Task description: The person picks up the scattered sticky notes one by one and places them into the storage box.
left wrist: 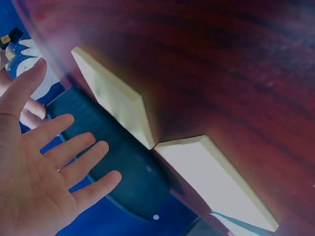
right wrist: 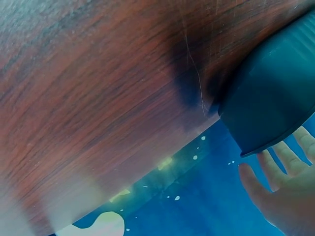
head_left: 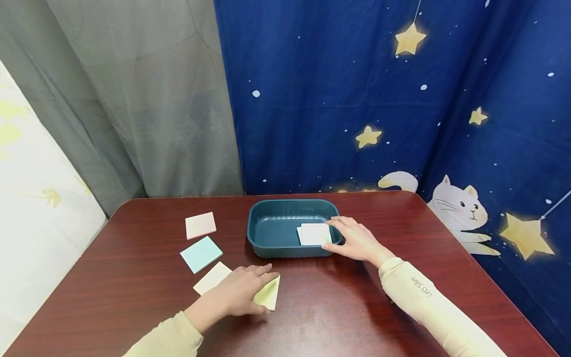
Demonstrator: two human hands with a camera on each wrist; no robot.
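My right hand reaches over the right side of a dark teal tray. Its thumb and fingers pinch opposite edges of a white sticky note pad. Another white pad shows beneath it inside the tray. The right wrist view hides my right fingertips behind the tray wall. My left hand hovers over a pale yellow pad, its fingers spread and apart from it in the left wrist view. A cream pad, partly covered by that hand, lies just left.
On the left of the reddish-brown table lie a light blue pad and, farther back, a pink pad. A blue starry curtain and a grey curtain hang behind the table's back edge.
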